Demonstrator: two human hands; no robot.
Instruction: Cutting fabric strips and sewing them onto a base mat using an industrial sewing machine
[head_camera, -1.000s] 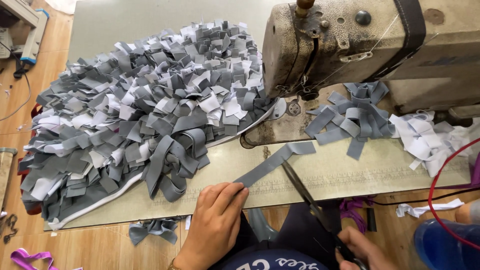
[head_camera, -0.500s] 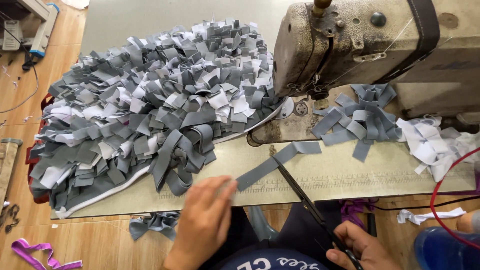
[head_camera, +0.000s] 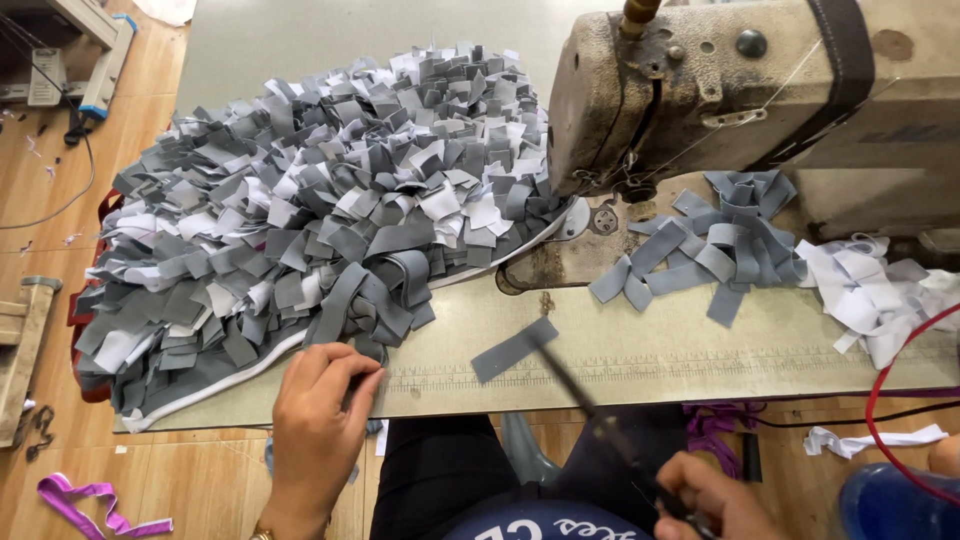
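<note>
The left hand (head_camera: 318, 420), in the lower left of the frame, rests on the worktop (head_camera: 700, 350) edge with fingers curled together, touching the near rim of the rug (head_camera: 320, 210) of grey and white fabric strips; it pinches nothing that I can see. The right hand (head_camera: 715, 500), at the bottom right and partly cut off, is closed around the handle of long scissors (head_camera: 590, 410), whose blurred tip meets one loose grey strip (head_camera: 513, 349) lying on the worktop in the lower centre. The step seems to be the cutting or picking of a strip near the sewing machine (head_camera: 740, 100). More cut strips (head_camera: 720, 245) lie at the machine base. Whether the blades are open is hard to make out.
</note>
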